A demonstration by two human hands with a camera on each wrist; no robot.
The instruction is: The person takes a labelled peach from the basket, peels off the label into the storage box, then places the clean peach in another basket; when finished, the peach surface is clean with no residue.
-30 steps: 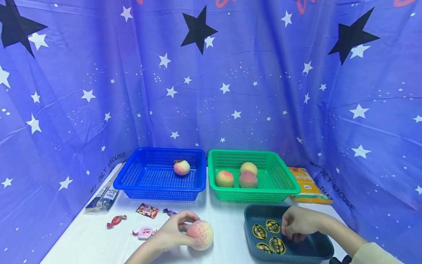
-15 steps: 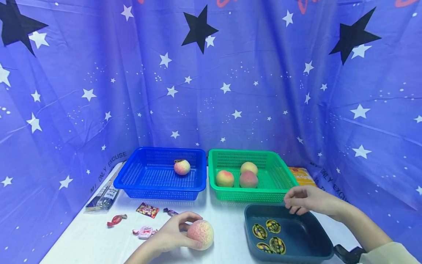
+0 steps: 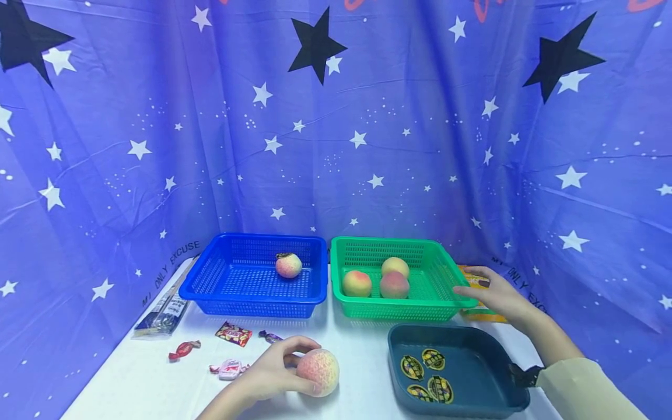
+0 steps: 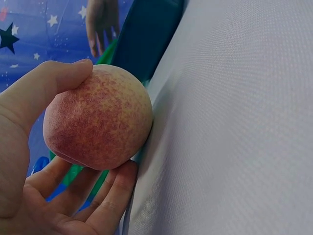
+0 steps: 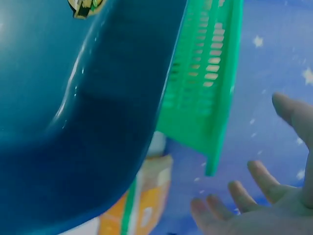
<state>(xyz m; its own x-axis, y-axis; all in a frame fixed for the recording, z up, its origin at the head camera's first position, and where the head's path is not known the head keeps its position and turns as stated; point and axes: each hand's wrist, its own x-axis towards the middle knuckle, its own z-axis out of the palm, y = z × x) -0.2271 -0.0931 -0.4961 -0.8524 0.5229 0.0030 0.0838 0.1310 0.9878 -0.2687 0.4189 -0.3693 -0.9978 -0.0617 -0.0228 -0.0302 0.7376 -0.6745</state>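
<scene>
My left hand point(image 3: 273, 370) holds a pink-and-yellow peach point(image 3: 319, 372) on the white table, thumb on one side and fingers on the other; the left wrist view shows this peach point(image 4: 105, 120) close up. At the right rim of the green basket point(image 3: 399, 310) is my right hand point(image 3: 501, 296), over an orange packet point(image 3: 485, 315) that it partly hides. In the right wrist view the fingers of the right hand point(image 5: 264, 205) are spread and nothing is between them. Whether it touches the basket or packet I cannot tell. Several peaches point(image 3: 395, 286) lie inside the green basket.
A blue basket point(image 3: 257, 308) with one peach point(image 3: 289, 266) stands at the back left. Front right is a dark teal tray point(image 3: 480, 373) with several round black-and-gold stickers point(image 3: 440, 389). Wrapped candies point(image 3: 233, 334) lie left of my left hand, near a clear packet point(image 3: 163, 315).
My right hand has risen out of the teal tray and moved back and right to the green basket's edge, its fingers opening out. The left hand and its peach have stayed put.
</scene>
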